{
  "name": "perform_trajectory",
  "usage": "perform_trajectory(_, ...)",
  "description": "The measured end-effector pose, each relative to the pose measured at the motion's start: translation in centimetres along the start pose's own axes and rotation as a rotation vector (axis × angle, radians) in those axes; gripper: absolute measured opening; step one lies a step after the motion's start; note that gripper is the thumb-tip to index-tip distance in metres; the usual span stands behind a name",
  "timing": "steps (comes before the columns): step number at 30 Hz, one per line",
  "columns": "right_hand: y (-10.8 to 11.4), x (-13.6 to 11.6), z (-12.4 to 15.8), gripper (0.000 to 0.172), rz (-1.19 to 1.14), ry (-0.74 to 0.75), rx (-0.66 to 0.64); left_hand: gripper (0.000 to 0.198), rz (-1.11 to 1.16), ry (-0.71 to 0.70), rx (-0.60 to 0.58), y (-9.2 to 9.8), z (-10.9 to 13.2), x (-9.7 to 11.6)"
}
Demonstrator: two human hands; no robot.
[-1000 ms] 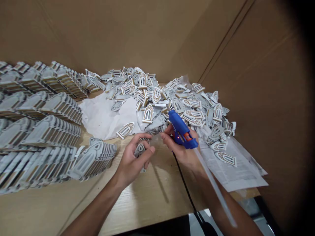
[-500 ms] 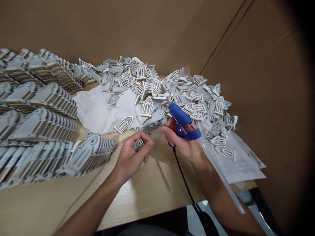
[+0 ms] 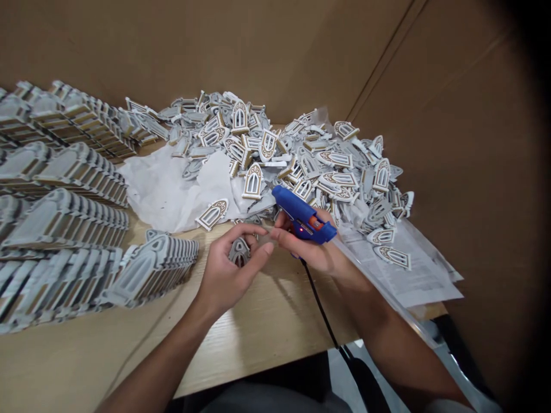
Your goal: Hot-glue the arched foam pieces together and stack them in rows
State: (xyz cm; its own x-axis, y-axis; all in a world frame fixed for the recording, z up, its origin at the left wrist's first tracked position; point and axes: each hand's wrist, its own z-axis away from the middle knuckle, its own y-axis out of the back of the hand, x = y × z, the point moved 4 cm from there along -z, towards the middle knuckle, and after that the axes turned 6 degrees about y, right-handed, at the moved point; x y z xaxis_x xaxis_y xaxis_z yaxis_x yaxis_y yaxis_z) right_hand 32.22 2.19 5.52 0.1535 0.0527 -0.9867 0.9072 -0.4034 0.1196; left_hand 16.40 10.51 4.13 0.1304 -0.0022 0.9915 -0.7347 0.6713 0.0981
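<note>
My right hand (image 3: 303, 244) grips a blue glue gun (image 3: 297, 209) with a small red light, its nozzle pointing up and left. A black cord (image 3: 321, 310) runs down from its handle. Close beside it, my left hand (image 3: 235, 261) curls around a small arched window piece (image 3: 239, 252), its plain grey side partly showing between fingers and palm. The fingertips of both hands come together at a thin translucent scrap, too blurred to make out. Below the nozzle, more pieces lie partly hidden behind the hands.
Stacked rows of arched pieces (image 3: 64, 223) stand on the left of the wooden table (image 3: 241, 350). A loose heap of white and gold window pieces (image 3: 267, 146) lies at the back, partly on white sheeting (image 3: 159, 189). Brown cardboard walls (image 3: 241, 46) rise behind and right.
My right hand has moved left with the glue gun, bringing its fingertips against those of my left hand. The left fingers have shifted around the window piece, and the view has turned slightly.
</note>
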Motion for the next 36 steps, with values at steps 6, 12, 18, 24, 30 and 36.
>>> perform_trajectory(6, -0.22, -0.27, -0.26, 0.018, -0.005, 0.0, 0.007, 0.022, -0.003, 0.032, 0.045, -0.09, -0.08, -0.11)
perform_trajectory(12, 0.23, -0.17, -0.24, 0.018, 0.059, 0.026, 0.047, 0.026, 0.079, 0.079, 0.016, -0.19, 0.11, -0.15)
perform_trajectory(18, 0.35, 0.18, -0.07, 0.021, 0.029, 0.001, 0.037, 0.027, 0.179, 0.111, 0.029, -0.26, -0.09, -0.4)
perform_trajectory(24, 0.24, 0.52, -0.35, 0.023, -0.151, -0.064, 0.116, 0.017, 0.332, 0.166, 0.001, -0.31, -0.16, -0.82)
perform_trajectory(30, -0.07, 0.16, -0.3, 0.022, -0.13, -0.069, 0.084, 0.024, 0.277, 0.083, -0.066, -0.57, 0.28, -0.31)
perform_trajectory(36, -0.13, 0.12, -0.18, 0.022, -0.112, -0.088, 0.096, 0.023, 0.116, 0.057, 0.02, -0.51, 0.13, -0.42)
